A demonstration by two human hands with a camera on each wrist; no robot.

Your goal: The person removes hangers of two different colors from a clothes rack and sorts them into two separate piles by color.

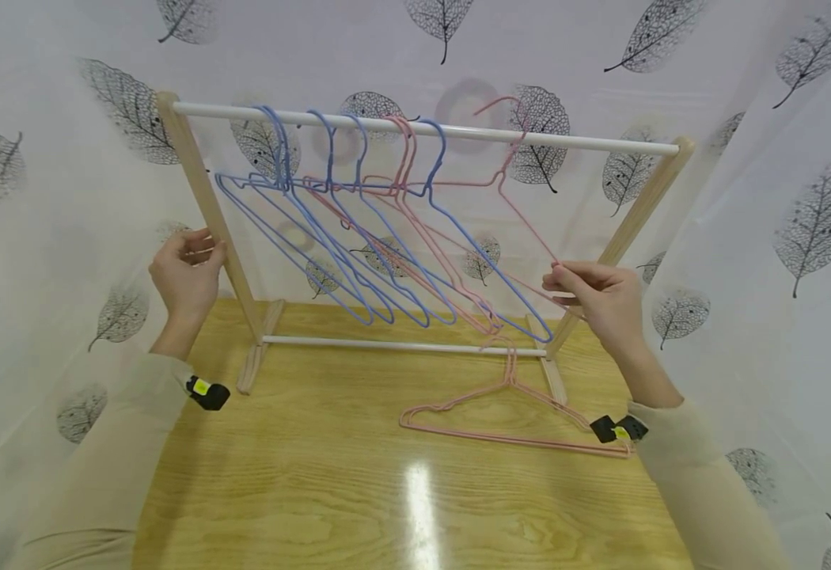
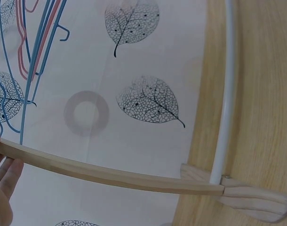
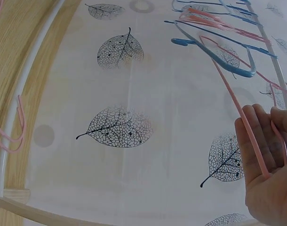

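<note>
A pink hanger is in my right hand, which grips its right end between thumb and fingers. In the head view its hook stands above the white top rail; whether it touches the rail I cannot tell. The right wrist view shows the pink wire running across the palm. On the other side my left hand holds the left wooden post of the rack, thumb and fingers on either side. Several blue hangers and pink hangers hang from the rail.
Two or so pink hangers lie on the wooden table, just in front of the rack's right foot. A white lower bar joins both feet. Leaf-patterned cloth stands behind and at the sides.
</note>
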